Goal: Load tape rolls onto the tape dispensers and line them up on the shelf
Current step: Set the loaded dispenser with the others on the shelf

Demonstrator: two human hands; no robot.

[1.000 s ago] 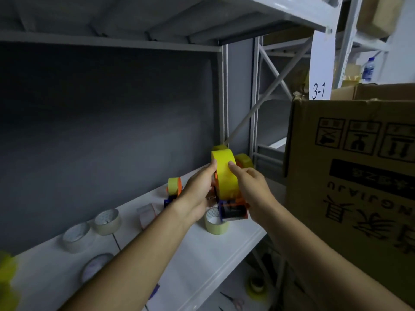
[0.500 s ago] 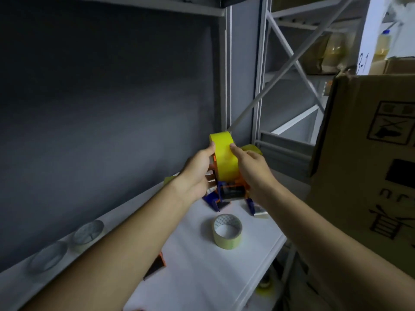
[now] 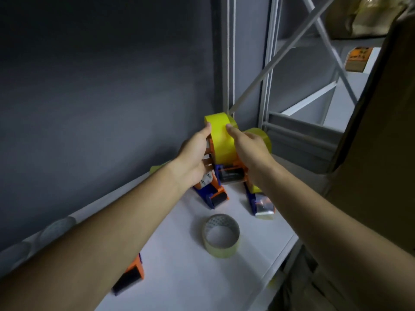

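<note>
Hands (image 3: pixel 224 151) around yellow tape roll (image 3: pixel 222 140), arms outstretched

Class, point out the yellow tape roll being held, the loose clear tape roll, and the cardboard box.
Yellow roll (image 3: pixel 222 140), head view, outer band.
Clear roll (image 3: pixel 221 246), head view, near wall.
Box (image 3: pixel 381 153), head view, side panel.

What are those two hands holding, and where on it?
Both hold the yellow tape roll on a dispenser: left hand and right hand grip its opposite sides.
</note>
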